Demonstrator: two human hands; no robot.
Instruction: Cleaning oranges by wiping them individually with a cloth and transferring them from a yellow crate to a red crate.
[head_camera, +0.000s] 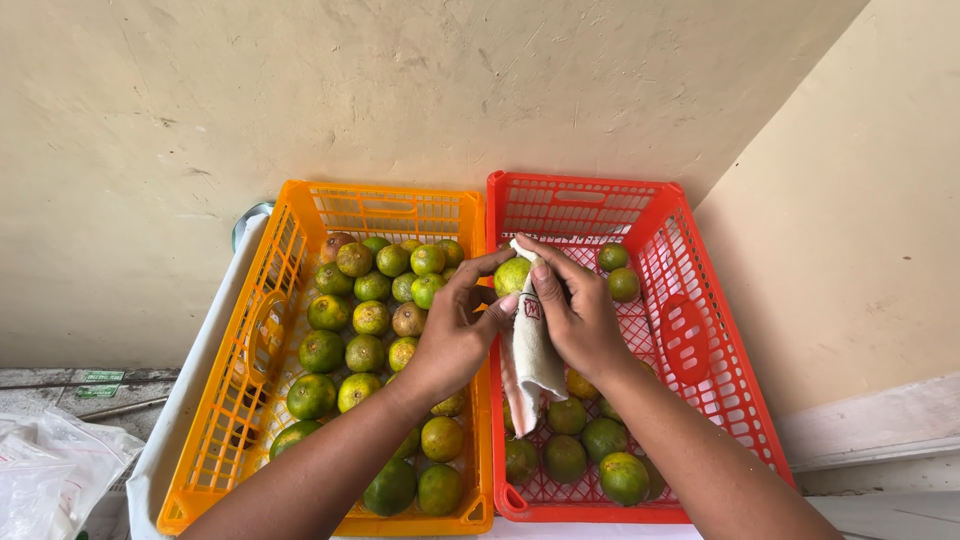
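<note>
Both hands up over the seam between two plastic crates, working one green citrus fruit (512, 275). Left hand (455, 335) cupping the fruit from the left, grip closed around it, thumb and fingertips pressed against the skin. Right hand (578, 315) on the other side, grip pinching a pale cloth (533, 350) against the fruit, fingers laid flat over the fabric, loose end of the cloth hanging down over the red crate. Fruit held in the air just above the near-left part of the red crate (690, 340), right beside the shared wall of the two crates. Orange crate (235, 400) on the left, well filled with green and yellow-green fruit (371, 318), a few with brownish patches. Red crate on the right, far thinner: two fruits near the back (623, 284), a cluster at the front (624, 477) under the right forearm. Crates side by side and touching, resting on a white worktop (175, 420) pushed up against a beige wall (300, 100). Clear plastic bags (50, 465) off to the lower left, well apart from the crates. Marking on the cloth too small to make out, possibly a printed patch.
</note>
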